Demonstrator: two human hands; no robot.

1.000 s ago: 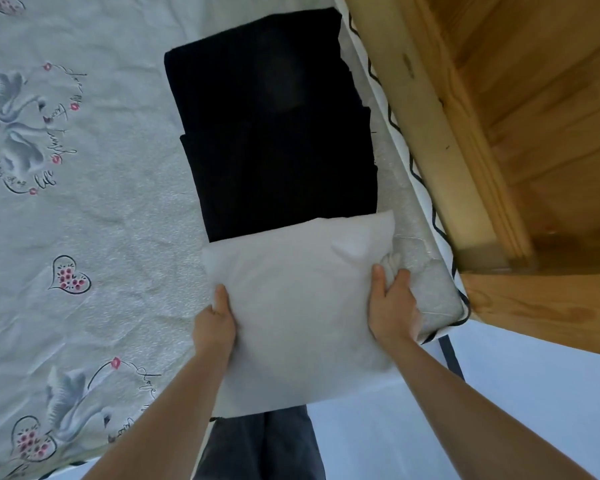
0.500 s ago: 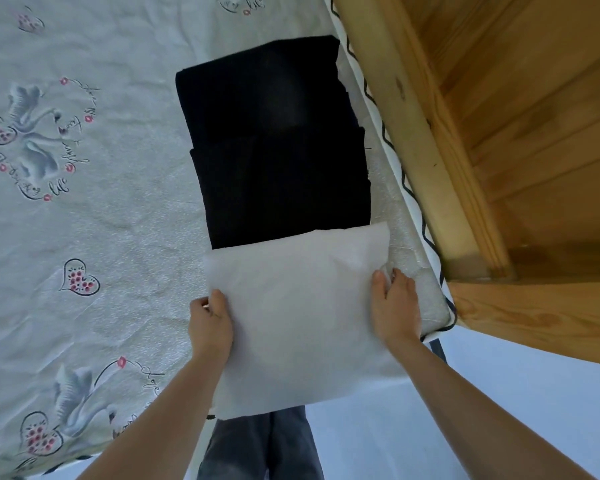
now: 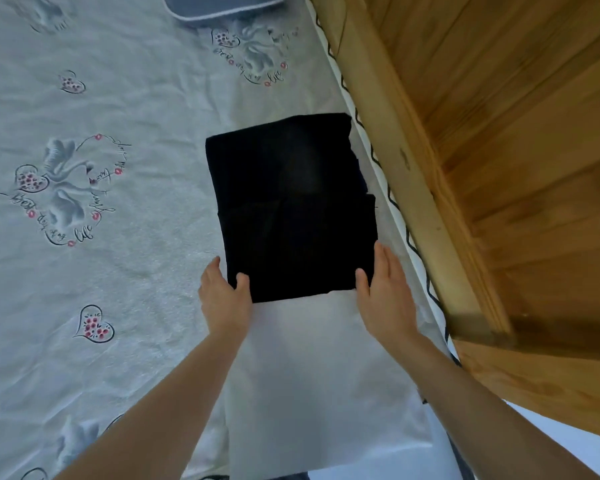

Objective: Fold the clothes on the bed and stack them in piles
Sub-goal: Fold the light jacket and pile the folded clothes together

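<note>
- The folded black garment [image 3: 291, 206] lies on the bed [image 3: 118, 271] near its right edge.
- Left hand [image 3: 224, 299] and right hand [image 3: 385, 299] grip its near corners, thumbs on top.
- A folded white garment [image 3: 319, 393] lies just nearer.

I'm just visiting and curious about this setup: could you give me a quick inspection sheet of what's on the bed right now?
Surface: bed sheet printed with hearts and swans.
Job's things: folded black garment, its near edge lying over a folded white garment.
Clutter: grey pillow at the far end.
Hands: left hand and right hand grip the black garment's near corners, thumbs on top.
Cables: nothing seen.
Surroundings: wooden bed frame on the right.
</note>
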